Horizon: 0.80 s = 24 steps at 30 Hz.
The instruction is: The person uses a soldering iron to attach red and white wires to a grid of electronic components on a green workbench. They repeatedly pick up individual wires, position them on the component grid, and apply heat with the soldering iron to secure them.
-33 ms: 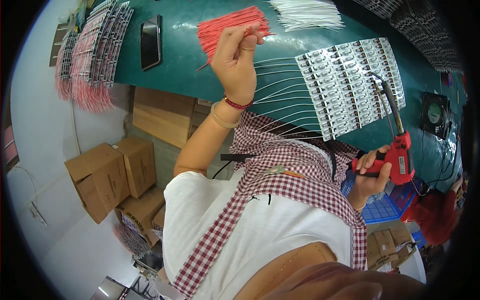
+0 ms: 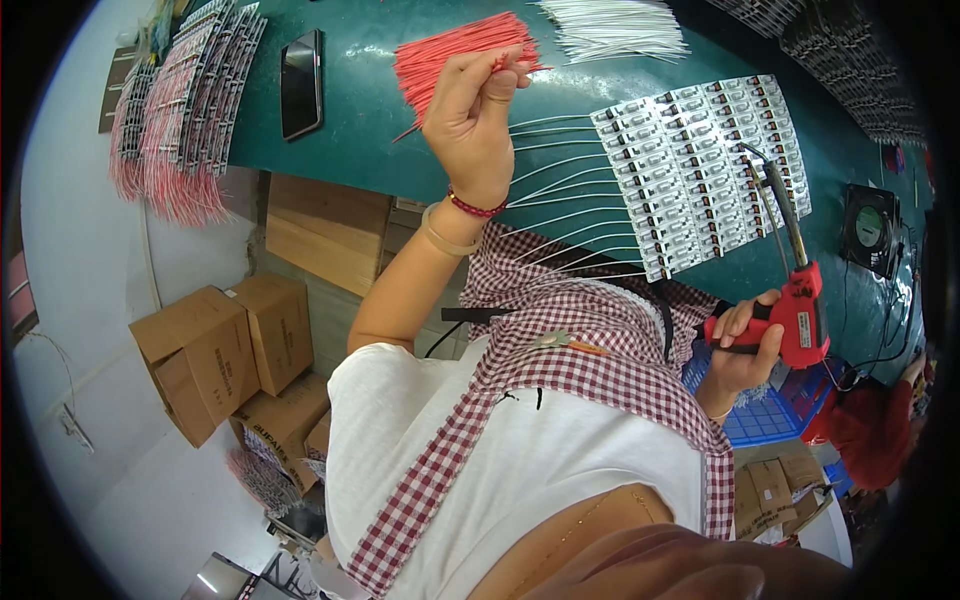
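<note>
My left hand (image 2: 472,130) is raised over the near edge of a pile of red wires (image 2: 440,60). Its thumb and fingers are pinched together, with red wire ends showing at the fingertips. A red and black soldering gun (image 2: 803,318) is gripped in my right hand (image 2: 745,345). Its metal tip reaches over the right part of a panel of small circuit boards (image 2: 680,175); whether it touches a board I cannot tell. From the panel's left edge, several white wires (image 2: 570,197) run toward my lap.
White wires (image 2: 615,28) lie at the back of the green table (image 2: 370,150). A black phone (image 2: 302,84) and stacked boards with red wires (image 2: 190,110) are on the left. A dark round-faced device (image 2: 870,230) stands right, a blue crate (image 2: 760,415) below. Cardboard boxes (image 2: 205,360) stand lower left.
</note>
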Available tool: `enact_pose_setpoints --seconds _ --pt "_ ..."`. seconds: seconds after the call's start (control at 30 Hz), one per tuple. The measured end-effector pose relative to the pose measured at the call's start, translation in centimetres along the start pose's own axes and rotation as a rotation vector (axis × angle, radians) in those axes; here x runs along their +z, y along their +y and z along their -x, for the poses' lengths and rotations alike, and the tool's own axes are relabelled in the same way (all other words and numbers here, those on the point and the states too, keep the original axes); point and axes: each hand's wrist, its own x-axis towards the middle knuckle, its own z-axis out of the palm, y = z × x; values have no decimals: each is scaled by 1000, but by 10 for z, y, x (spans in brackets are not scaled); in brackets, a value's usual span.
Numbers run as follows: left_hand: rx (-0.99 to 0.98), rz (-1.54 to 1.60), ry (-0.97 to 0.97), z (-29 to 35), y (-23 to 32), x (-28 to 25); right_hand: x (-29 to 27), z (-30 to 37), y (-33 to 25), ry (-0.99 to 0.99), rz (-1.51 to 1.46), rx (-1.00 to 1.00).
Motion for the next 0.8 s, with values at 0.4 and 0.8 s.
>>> enact_pose_setpoints --seconds 0.4,0.8 --pt "-150 -128 -264 -19 31 -14 11 1 -11 34 79 36" --pt "398 -654 -724 13 -15 0 40 -3 11 60 334 298"
